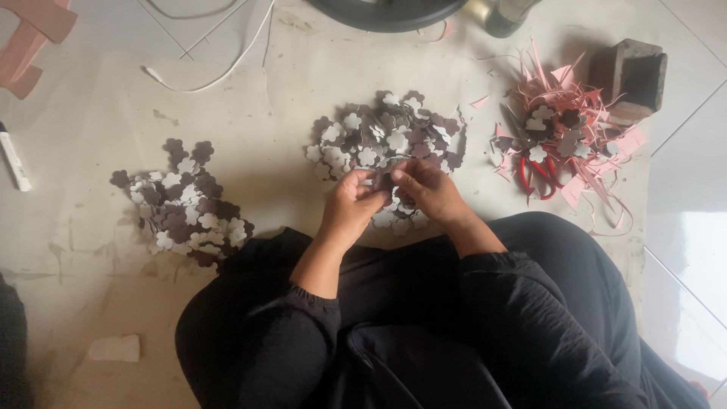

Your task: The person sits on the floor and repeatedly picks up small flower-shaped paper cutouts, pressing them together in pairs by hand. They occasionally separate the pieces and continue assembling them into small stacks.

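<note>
Lap: black clothing, nearest camera.
Left hand (pixel 350 206): pinching a flower cutout (pixel 384 182).
Right hand (pixel 428 189): pinching the same cutout.
Middle pile (pixel 382 140): large, apparently unprocessed.
Left pile (pixel 182 204): smaller, probably finished.
Progress: likely under half.

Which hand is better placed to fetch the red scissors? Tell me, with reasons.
Right. The right hand lies nearer the red scissors among the pink scraps; the left hand would probably have to cross over it.

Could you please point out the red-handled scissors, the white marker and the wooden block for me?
Red-handled scissors (pixel 539 176): head view, on a red handle loop.
White marker (pixel 14 163): head view, mid-barrel.
Wooden block (pixel 630 77): head view, its dark hollow face.
</note>
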`<action>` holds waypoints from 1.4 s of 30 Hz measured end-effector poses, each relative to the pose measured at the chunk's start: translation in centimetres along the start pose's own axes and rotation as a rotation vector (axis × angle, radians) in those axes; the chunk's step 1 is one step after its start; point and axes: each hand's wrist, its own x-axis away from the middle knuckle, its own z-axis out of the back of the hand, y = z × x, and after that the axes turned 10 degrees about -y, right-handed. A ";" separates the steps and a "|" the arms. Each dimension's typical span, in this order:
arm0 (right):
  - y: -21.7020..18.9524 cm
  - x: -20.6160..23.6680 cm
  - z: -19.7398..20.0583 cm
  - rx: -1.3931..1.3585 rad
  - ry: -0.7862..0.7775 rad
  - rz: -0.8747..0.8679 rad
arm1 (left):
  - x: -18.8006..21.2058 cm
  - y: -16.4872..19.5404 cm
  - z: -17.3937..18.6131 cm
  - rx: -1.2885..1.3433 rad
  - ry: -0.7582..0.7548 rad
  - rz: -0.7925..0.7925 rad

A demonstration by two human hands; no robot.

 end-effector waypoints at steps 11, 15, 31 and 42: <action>-0.5 0.2 -0.6 -0.367 0.059 -0.091 | -0.2 -0.3 0.8 -0.039 0.072 -0.004; 0.0 0.3 -1.0 -0.297 0.018 0.001 | -0.5 -0.4 0.9 0.078 0.056 -0.003; 0.0 0.0 -1.2 -0.636 0.105 -0.016 | 0.2 1.4 0.5 0.197 0.082 -0.038; 0.3 0.0 -0.8 -0.621 0.084 -0.055 | 0.2 0.6 0.4 -0.065 0.091 0.045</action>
